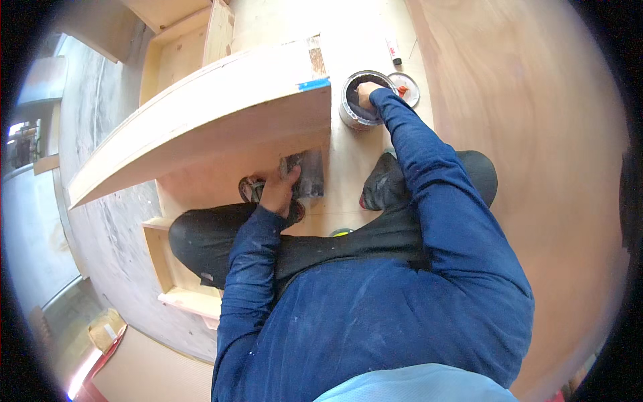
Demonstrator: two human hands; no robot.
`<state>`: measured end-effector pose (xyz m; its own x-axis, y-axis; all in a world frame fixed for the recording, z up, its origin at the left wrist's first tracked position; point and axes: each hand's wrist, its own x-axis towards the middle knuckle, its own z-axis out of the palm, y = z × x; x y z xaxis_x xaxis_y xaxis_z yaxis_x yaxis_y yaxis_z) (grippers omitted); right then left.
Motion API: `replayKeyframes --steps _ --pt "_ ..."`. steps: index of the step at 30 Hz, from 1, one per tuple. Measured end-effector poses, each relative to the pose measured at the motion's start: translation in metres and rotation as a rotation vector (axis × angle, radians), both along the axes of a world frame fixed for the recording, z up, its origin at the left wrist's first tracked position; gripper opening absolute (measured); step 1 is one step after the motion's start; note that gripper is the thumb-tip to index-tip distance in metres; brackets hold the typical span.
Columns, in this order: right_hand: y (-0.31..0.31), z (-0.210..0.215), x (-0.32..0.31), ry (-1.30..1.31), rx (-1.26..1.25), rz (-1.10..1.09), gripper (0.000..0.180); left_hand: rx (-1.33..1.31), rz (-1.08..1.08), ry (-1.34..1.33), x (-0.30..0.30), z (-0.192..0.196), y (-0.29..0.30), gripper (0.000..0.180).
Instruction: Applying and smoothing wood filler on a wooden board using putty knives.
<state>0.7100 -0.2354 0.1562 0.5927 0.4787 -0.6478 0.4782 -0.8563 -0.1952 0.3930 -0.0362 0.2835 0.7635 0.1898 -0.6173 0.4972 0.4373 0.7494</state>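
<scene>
My left hand (276, 193) is closed round a wide, smeared metal filling knife (309, 173), held low beside a plywood panel with its thumb on the broad blade. Ahead and to the right, my right hand (366, 94) reaches down into an opened round tin (360, 123). Its fingers are bent inside the rim, and whatever they grip is hidden. Dark grey stuff coats the inside of the tin. Against its right side lies a round lid (413, 94) with an orange-red blob (402, 90) on it.
A small white tube with a black cap (394, 52) lies beyond the tin. The plywood panel (228, 127), with blue tape (314, 85) at its corner, slants across the left. Open wooden boxes (177, 63) stand behind it. A large wooden sheet (536, 167) fills the right. My bent legs flank the knife.
</scene>
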Motion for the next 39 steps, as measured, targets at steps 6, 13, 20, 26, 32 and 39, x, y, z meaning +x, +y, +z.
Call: replayKeyframes --steps 6,13,20,26,32,39 --pt "-0.019 0.074 -0.024 -0.151 0.132 -0.156 0.038 0.411 -0.194 -0.142 0.030 0.032 -0.027 0.049" --pt "-0.071 0.109 -0.050 -0.288 0.567 -0.386 0.032 0.907 -0.311 -0.380 0.090 0.028 -0.078 0.049" --pt "-0.066 0.168 -0.089 -0.154 1.198 -0.702 0.029 -0.500 0.061 -0.117 0.127 -0.024 -0.097 0.040" --pt "-0.066 0.208 -0.139 -0.306 1.517 -0.673 0.028 -0.739 0.057 -0.286 0.119 -0.009 -0.088 0.046" --pt "-0.064 0.214 -0.169 -0.375 1.640 -0.582 0.028 -0.636 0.179 -0.320 0.117 0.034 -0.096 0.044" --pt "-0.072 0.216 -0.180 -0.669 1.478 -0.120 0.036 -0.499 0.152 -0.288 0.104 0.090 -0.106 0.044"
